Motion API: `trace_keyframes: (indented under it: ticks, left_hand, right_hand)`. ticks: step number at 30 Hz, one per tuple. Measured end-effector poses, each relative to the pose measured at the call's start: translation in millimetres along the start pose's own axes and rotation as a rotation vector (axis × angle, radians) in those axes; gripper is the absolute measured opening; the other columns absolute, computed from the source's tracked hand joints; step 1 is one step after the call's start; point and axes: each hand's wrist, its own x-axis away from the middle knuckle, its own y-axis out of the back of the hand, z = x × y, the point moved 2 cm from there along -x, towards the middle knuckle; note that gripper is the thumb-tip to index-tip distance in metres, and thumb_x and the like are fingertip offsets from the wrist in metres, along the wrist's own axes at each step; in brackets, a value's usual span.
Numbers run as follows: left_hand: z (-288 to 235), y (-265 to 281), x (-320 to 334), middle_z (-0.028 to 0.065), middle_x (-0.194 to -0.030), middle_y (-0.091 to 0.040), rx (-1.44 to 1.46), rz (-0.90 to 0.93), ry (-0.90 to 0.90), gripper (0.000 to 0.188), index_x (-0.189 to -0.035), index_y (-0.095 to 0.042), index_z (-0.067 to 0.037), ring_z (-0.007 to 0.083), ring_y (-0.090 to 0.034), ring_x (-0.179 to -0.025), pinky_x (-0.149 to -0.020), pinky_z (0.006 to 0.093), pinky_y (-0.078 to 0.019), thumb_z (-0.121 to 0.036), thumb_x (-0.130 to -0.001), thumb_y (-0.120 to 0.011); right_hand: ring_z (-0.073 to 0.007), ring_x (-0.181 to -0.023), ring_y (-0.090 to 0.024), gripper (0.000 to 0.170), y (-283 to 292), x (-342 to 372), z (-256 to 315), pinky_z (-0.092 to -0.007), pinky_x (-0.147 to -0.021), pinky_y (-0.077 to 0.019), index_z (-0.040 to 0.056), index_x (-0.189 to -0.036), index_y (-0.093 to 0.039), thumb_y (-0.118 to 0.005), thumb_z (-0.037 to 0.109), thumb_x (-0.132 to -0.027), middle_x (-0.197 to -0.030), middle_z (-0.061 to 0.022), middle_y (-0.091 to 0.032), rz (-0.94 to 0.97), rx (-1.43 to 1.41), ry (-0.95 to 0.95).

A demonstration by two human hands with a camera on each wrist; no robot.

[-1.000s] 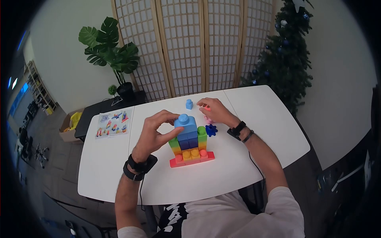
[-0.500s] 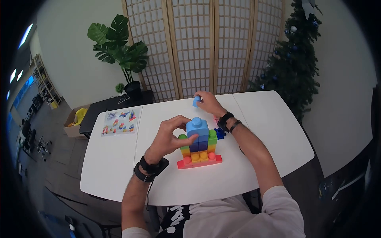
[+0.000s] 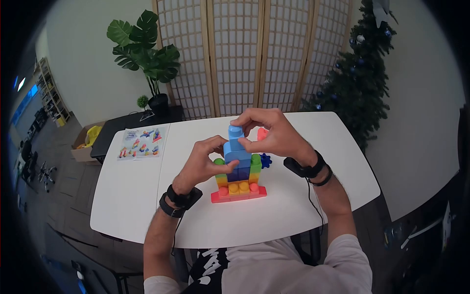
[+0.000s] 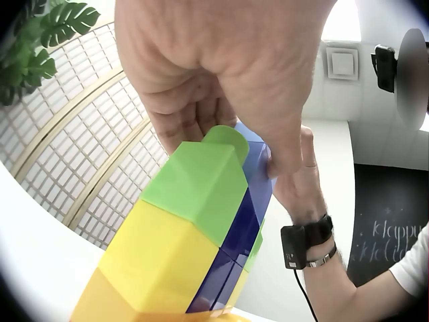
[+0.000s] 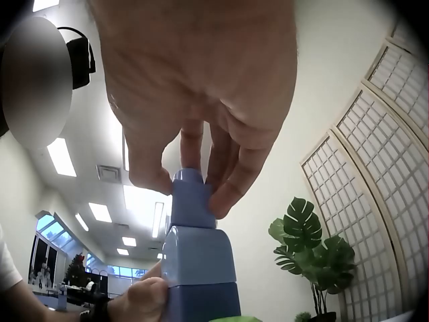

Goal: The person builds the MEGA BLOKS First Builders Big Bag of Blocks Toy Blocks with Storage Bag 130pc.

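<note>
A stepped tower of toy building blocks stands upright on the white table (image 3: 191, 230). Its red base (image 3: 240, 196) carries yellow, green (image 4: 191, 178) and dark blue blocks (image 3: 238, 174), with light blue ones in the middle at the top. My right hand (image 3: 280, 133) pinches a small light blue block (image 5: 191, 204) between thumb and fingers. That block sits upright over the round-shouldered light blue block (image 5: 200, 255), right at its top. From the left side, my left hand (image 3: 201, 164) grips the light blue part of the tower, thumb across its near face.
Behind the tower on the right lie a dark blue gear-shaped piece (image 3: 265, 160) and a pinkish-red piece (image 3: 262, 134), partly hidden by my right hand. A picture leaflet (image 3: 141, 143) lies on the table's left. A folding screen (image 3: 237, 59) stands beyond the far edge.
My right hand has picked up the small light blue block from the table's far side and brought it over the tower top. My left hand still grips the tower.
</note>
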Motion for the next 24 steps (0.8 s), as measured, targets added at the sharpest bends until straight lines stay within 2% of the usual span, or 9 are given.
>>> trace_keyframes:
  ticks: [6,8,14,16,18,20,21,23,24]
  left_hand:
    - [2,-1,2,0.0056,-0.099,-0.075,-0.012,0.048,0.030,0.036,-0.115,-0.077,-0.001,0.0148,-0.070,-0.090,-0.087,0.0327,-0.0602,-0.012,-0.085,-0.091]
    - [0,-1,0,0.0089,-0.101,-0.078,-0.032,0.057,0.034,0.037,-0.110,-0.076,0.000,0.0207,-0.075,-0.089,-0.088,0.0336,-0.0641,-0.021,-0.085,-0.094]
    - [-1,0,0,0.0097,-0.103,-0.079,-0.006,0.073,0.056,0.038,-0.112,-0.077,-0.001,0.0216,-0.077,-0.093,-0.089,0.0344,-0.0646,-0.022,-0.086,-0.094]
    - [-2,3,1,0.0102,-0.105,-0.079,-0.033,0.113,0.081,0.039,-0.112,-0.077,-0.001,0.0228,-0.077,-0.095,-0.089,0.0355,-0.0644,-0.024,-0.086,-0.094]
    - [0,6,3,0.0106,-0.108,-0.080,-0.052,0.150,0.108,0.039,-0.112,-0.078,-0.002,0.0240,-0.078,-0.097,-0.090,0.0366,-0.0642,-0.026,-0.087,-0.095]
    - [5,10,10,0.0113,-0.115,-0.080,-0.153,0.222,0.095,0.059,-0.124,-0.074,-0.004,0.0268,-0.079,-0.102,-0.092,0.0387,-0.0637,-0.035,-0.081,-0.099]
    - [11,10,16,0.0113,-0.115,-0.080,-0.150,0.223,0.099,0.059,-0.124,-0.074,-0.004,0.0268,-0.079,-0.102,-0.092,0.0387,-0.0637,-0.035,-0.081,-0.099]
    - [29,6,31,0.0116,-0.121,-0.079,-0.108,0.286,0.154,0.085,-0.138,-0.067,-0.005,0.0279,-0.078,-0.108,-0.092,0.0391,-0.0633,-0.044,-0.073,-0.104]
    - [36,4,38,0.0116,-0.121,-0.079,-0.106,0.291,0.156,0.085,-0.138,-0.067,-0.005,0.0279,-0.078,-0.108,-0.092,0.0391,-0.0633,-0.044,-0.073,-0.104]
  right_hand:
    - [-0.0198,-0.101,-0.077,0.040,-4,7,0,-0.0342,-0.098,-0.0625,0.0000,-0.123,-0.076,-0.088,0.011,-0.086,-0.110,-0.0099,-0.079,-0.019,-0.040,0.000]
    - [-0.0203,-0.103,-0.077,0.042,-4,8,0,-0.0346,-0.099,-0.0623,0.0002,-0.124,-0.075,-0.088,0.012,-0.086,-0.111,-0.0100,-0.078,-0.021,-0.022,-0.005]
    - [-0.0228,-0.105,-0.077,0.062,-9,13,-2,-0.0385,-0.100,-0.0615,0.0070,-0.142,-0.065,-0.091,0.018,-0.087,-0.112,-0.0104,-0.077,-0.011,0.050,0.035]
    - [-0.0245,-0.111,-0.076,0.070,-8,15,3,-0.0407,-0.104,-0.0608,0.0088,-0.148,-0.062,-0.094,0.025,-0.087,-0.116,-0.0115,-0.077,0.054,0.042,-0.036]
    - [-0.0237,-0.114,-0.076,0.070,-3,18,-1,-0.0402,-0.107,-0.0604,0.0085,-0.150,-0.060,-0.093,0.023,-0.089,-0.121,-0.0123,-0.076,-0.038,0.005,-0.025]
    - [-0.0228,-0.117,-0.075,0.071,6,25,-11,-0.0397,-0.109,-0.0601,0.0081,-0.152,-0.058,-0.092,0.022,-0.091,-0.126,-0.0131,-0.075,-0.123,-0.036,-0.023]
    - [-0.0221,-0.117,-0.075,0.066,14,28,-25,-0.0396,-0.109,-0.0599,0.0084,-0.152,-0.059,-0.089,0.019,-0.094,-0.128,-0.0131,-0.074,-0.125,-0.027,-0.084]
    - [-0.0204,-0.116,-0.074,0.052,26,34,-52,-0.0383,-0.108,-0.0605,0.0084,-0.150,-0.060,-0.080,0.013,-0.102,-0.132,-0.0130,-0.073,-0.118,-0.032,-0.198]
    - [-0.0204,-0.116,-0.074,0.052,29,38,-64,-0.0383,-0.108,-0.0605,0.0084,-0.150,-0.060,-0.080,0.013,-0.102,-0.132,-0.0130,-0.073,-0.120,-0.033,-0.203]
